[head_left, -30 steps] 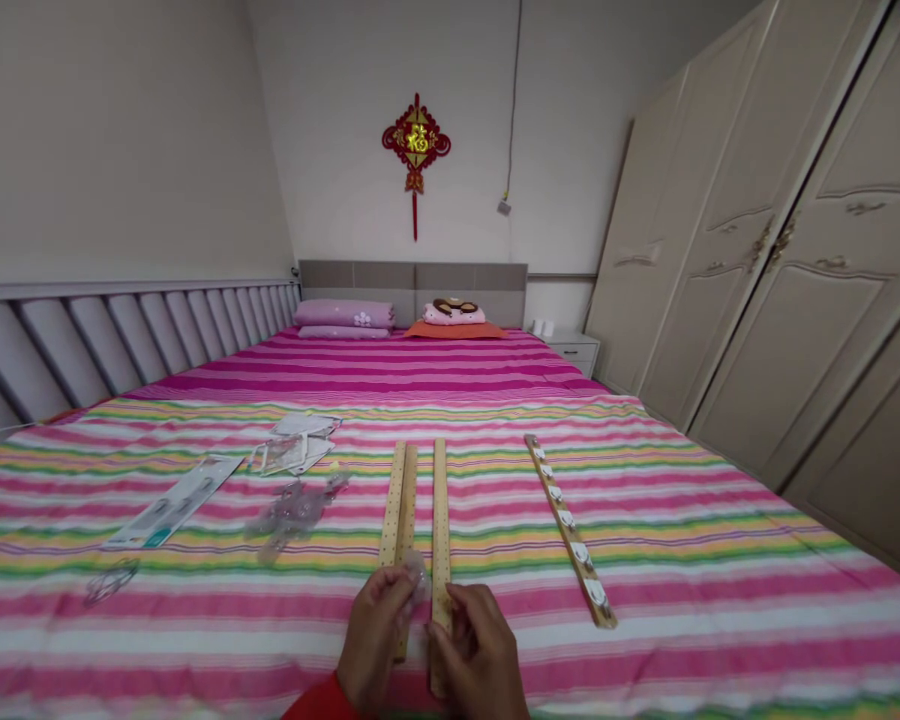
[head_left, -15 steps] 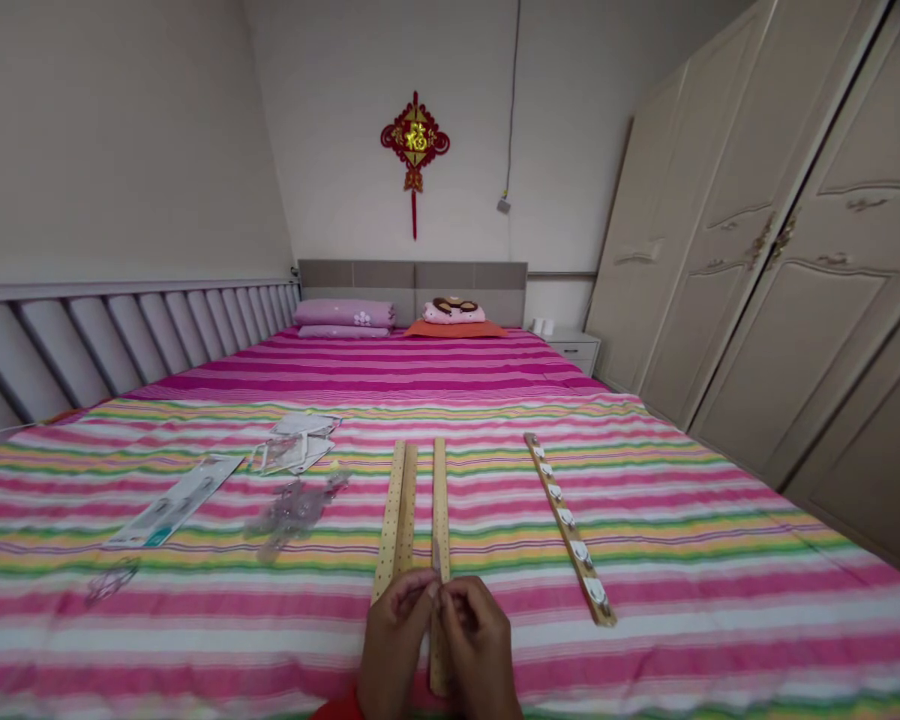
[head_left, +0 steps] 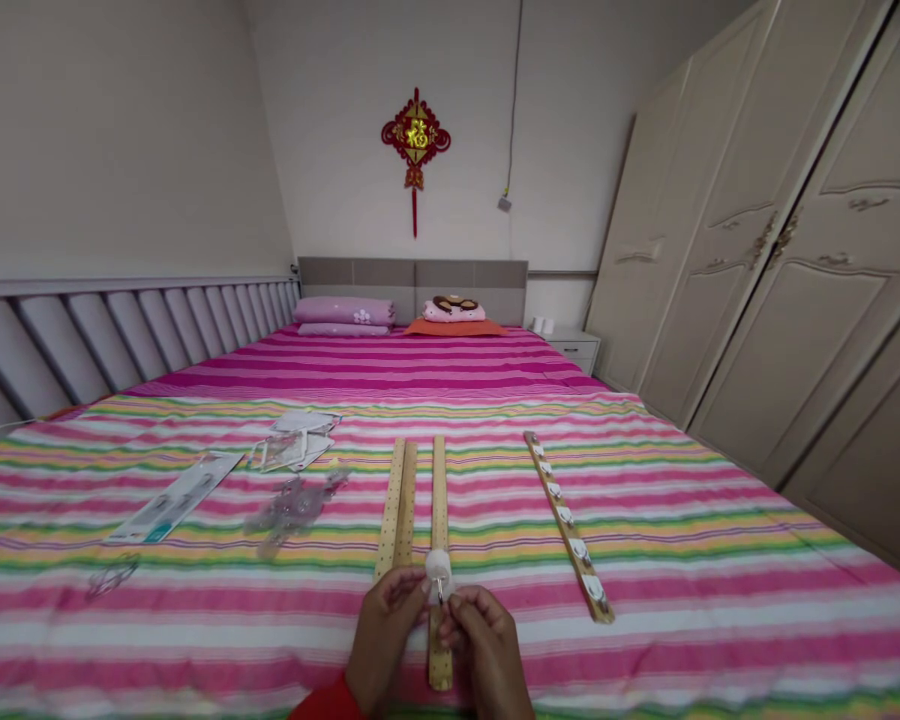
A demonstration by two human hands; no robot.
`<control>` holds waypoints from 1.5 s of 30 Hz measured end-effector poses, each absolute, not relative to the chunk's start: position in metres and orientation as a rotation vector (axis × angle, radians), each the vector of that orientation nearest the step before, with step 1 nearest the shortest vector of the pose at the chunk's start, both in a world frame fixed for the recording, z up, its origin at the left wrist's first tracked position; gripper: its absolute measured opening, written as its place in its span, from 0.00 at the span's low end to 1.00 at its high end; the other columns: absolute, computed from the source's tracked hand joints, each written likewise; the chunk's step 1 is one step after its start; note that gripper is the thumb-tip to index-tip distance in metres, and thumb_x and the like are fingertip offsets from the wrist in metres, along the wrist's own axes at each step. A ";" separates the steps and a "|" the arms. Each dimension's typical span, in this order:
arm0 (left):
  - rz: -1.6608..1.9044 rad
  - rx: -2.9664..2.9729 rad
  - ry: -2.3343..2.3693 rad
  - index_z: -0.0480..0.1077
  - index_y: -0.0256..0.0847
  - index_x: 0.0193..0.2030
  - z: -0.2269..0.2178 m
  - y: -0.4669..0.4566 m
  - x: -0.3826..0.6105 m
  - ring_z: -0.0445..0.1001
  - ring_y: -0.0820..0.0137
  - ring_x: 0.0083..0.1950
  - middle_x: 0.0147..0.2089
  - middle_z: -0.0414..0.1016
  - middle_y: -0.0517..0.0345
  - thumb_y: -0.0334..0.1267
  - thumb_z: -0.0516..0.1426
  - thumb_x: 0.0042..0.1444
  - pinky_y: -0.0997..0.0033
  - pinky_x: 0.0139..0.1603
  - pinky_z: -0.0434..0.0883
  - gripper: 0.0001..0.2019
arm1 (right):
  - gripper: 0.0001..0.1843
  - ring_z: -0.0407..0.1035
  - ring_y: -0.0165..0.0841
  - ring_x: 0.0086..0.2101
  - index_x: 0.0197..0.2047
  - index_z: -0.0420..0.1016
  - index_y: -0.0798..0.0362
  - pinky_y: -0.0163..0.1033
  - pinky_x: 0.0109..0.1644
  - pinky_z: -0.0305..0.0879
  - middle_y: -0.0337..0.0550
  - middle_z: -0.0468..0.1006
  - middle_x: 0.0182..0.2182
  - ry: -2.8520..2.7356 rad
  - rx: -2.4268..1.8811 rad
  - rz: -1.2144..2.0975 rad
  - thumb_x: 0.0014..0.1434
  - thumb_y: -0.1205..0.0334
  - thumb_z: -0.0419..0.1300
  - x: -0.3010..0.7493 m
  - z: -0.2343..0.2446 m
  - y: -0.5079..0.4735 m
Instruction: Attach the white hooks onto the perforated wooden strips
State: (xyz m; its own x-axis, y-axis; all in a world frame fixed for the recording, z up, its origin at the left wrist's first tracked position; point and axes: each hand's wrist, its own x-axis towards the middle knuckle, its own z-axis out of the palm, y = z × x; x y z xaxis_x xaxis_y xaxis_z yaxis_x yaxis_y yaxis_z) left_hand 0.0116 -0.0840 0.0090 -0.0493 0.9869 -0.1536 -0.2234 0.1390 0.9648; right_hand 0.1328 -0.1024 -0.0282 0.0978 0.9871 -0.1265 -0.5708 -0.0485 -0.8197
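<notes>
Both my hands meet low in the middle of the view, over a bed with a striped sheet. My left hand and my right hand pinch together a small white round hook, its metal prong pointing down between my fingertips. Right under them lies a wooden perforated strip, running away from me. Two more such strips lie side by side just left of it. Further right lies a fourth strip with several white hooks fixed along it.
Left of the strips lie clear plastic wrappers, white packets and a printed card pack. Pillows sit at the headboard. A padded wall panel runs along the left, a wardrobe along the right.
My hands have closed together over the middle strip, and the white hook now shows upright between my fingertips. A second ago my left hand held a clear wrapper.
</notes>
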 end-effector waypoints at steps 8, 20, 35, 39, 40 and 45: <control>1.167 0.898 1.168 0.73 0.36 0.29 0.001 -0.085 0.011 0.76 0.70 0.30 0.27 0.78 0.56 0.46 0.69 0.31 0.72 0.33 0.71 0.20 | 0.22 0.55 0.24 0.12 0.22 0.68 0.54 0.31 0.18 0.49 0.31 0.64 0.10 -0.886 -1.037 1.379 0.46 0.42 0.64 0.146 -0.026 -0.102; 1.103 1.315 1.408 0.72 0.39 0.28 -0.015 -0.104 0.013 0.75 0.67 0.29 0.26 0.76 0.56 0.43 0.59 0.39 0.68 0.34 0.72 0.11 | 0.14 0.56 0.30 0.23 0.20 0.60 0.51 0.34 0.29 0.54 0.32 0.59 0.18 -1.134 -1.211 1.187 0.48 0.52 0.58 0.149 -0.050 -0.119; 1.096 1.603 1.572 0.73 0.41 0.40 -0.043 -0.112 0.011 0.75 0.67 0.32 0.32 0.76 0.56 0.35 0.53 0.47 0.67 0.38 0.72 0.14 | 0.13 0.53 0.29 0.23 0.19 0.58 0.50 0.34 0.28 0.51 0.32 0.57 0.17 -1.147 -1.259 1.200 0.47 0.54 0.56 0.147 -0.049 -0.120; 1.007 1.720 1.596 0.72 0.39 0.45 -0.050 -0.112 0.010 0.74 0.67 0.34 0.34 0.75 0.54 0.33 0.50 0.50 0.67 0.39 0.71 0.16 | 0.13 0.53 0.29 0.23 0.19 0.57 0.50 0.35 0.27 0.50 0.31 0.56 0.17 -1.152 -1.254 1.194 0.47 0.54 0.56 0.147 -0.049 -0.120; 0.987 1.742 1.597 0.72 0.39 0.45 -0.051 -0.111 0.011 0.74 0.67 0.34 0.34 0.75 0.53 0.32 0.49 0.51 0.67 0.39 0.71 0.16 | 0.13 0.53 0.29 0.23 0.19 0.58 0.50 0.35 0.27 0.50 0.31 0.56 0.17 -1.156 -1.253 1.194 0.47 0.54 0.56 0.147 -0.050 -0.120; 0.923 1.855 1.604 0.71 0.37 0.47 -0.052 -0.112 0.011 0.75 0.66 0.38 0.37 0.76 0.50 0.30 0.47 0.53 0.66 0.43 0.71 0.18 | 0.14 0.52 0.29 0.23 0.19 0.57 0.50 0.35 0.27 0.49 0.31 0.56 0.17 -1.172 -1.260 1.194 0.48 0.54 0.56 0.147 -0.056 -0.119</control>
State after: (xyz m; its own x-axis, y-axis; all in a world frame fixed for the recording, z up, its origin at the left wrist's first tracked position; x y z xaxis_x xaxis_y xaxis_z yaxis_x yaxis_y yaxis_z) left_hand 0.0107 -0.1120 -0.0520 0.0689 0.9845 0.1610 0.6336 -0.1679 0.7552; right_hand 0.1475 -0.1188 -0.0564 0.0430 0.9986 -0.0298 0.0114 -0.0303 -0.9995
